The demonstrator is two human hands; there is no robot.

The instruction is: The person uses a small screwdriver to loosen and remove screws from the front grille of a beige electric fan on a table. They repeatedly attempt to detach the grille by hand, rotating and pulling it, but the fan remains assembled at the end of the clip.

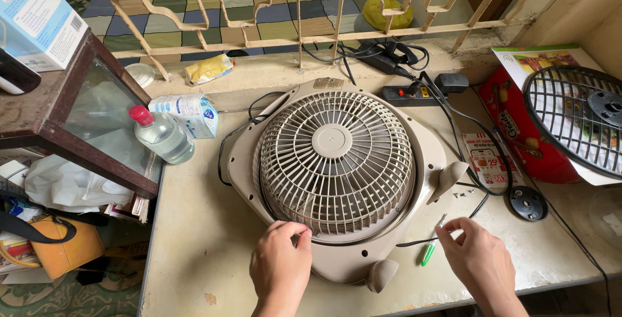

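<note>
Under both hands, on the pale cream bench (194, 252), a beige plastic box fan (337, 174) is lying flat on its back with its round ribbed grille (334, 161) facing up, which is giving the person open access to the grille's rim from above. The left hand (282, 265) is resting at the near edge of that grille, fingers curled and pinched together against the rim as if gripping a small part there; what it is pinching is too small to tell. The right hand (479, 259), off to the fan's right, is closing its fingertips around the metal shaft of a green-handled screwdriver (431, 247), whose handle is lying on the bench just left of the hand. Beyond that hand, a few small screws (463, 194) are sitting loose beside the fan's rounded foot (450, 178), kept within reach. Farther right, a black wire fan guard (573, 116) is lying on a red box (518, 123), set aside. A clear bottle with a red cap (162, 135) is standing well left of the left hand.
</note>
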